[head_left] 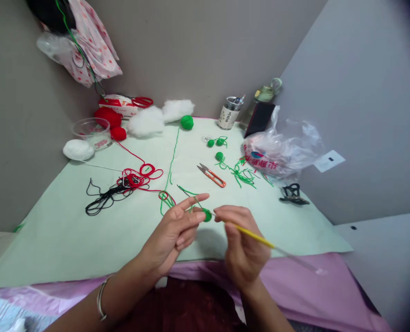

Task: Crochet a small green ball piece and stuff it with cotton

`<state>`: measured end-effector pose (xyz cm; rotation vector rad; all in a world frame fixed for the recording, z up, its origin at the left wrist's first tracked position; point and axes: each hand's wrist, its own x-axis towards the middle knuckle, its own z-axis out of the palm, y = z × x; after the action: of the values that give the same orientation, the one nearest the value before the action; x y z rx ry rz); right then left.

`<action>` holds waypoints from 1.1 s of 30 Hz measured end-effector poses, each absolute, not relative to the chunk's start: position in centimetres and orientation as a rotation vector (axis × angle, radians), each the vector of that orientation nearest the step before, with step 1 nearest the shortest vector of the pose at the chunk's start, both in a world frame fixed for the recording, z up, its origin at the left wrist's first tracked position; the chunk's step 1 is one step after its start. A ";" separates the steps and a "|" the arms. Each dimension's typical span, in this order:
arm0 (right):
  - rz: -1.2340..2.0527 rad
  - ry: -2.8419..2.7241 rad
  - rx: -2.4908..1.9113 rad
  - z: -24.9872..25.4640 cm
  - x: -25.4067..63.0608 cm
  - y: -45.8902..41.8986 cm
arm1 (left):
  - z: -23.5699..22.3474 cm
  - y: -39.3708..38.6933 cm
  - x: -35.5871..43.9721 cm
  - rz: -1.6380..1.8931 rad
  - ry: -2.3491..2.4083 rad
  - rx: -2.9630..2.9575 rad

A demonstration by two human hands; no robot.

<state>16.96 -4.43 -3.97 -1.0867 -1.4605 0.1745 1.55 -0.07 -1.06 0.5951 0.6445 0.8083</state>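
My left hand (177,226) pinches a small green crochet piece (208,215) between thumb and fingers, its index finger raised with green yarn (195,201) over it. In my right hand (244,240) is a crochet hook (255,236) with a yellow grip, its tip at the green piece. The hook's far end points down to the right. Green yarn runs from the left hand back across the table to a green yarn ball (187,122). Just beyond the hands lie orange-handled thread snips (211,175).
Red yarn (135,177) and black cord (104,200) lie tangled on the left. Small green balls (219,156) and green yarn scraps (243,174) lie right of the snips. A plastic bag (281,147), a pen can (229,113) and a black hair clip (294,194) are farther right. White stuffing (145,121) sits at the back.
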 end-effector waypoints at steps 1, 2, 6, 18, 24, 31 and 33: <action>0.289 -1.363 -1.063 -3.7 17.0 -4.3 | -1.0 0.1 1.5 0.830 0.637 0.588; 0.393 -1.281 -1.030 -3.4 17.0 -4.2 | -0.9 0.2 1.4 0.852 0.637 0.590; 0.559 -1.218 -0.996 -2.8 17.0 -3.6 | -0.8 -0.1 1.7 0.852 0.658 0.647; 0.194 -1.436 -1.088 -3.7 17.3 -3.8 | -1.4 0.5 1.9 0.833 0.599 0.478; 0.657 -1.172 -1.002 -2.8 17.3 -3.3 | -0.9 0.3 1.9 0.897 0.640 0.584; 0.886 -1.042 -0.949 -3.4 17.6 -3.3 | -1.3 0.0 1.8 0.937 0.720 0.772; 0.910 -1.026 -0.922 -3.4 17.8 -3.3 | -1.3 0.0 1.7 0.948 0.734 0.793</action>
<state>17.75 -3.29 -3.44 -0.9224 -1.0256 0.9101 1.71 -0.03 -1.33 0.7926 0.7341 0.9479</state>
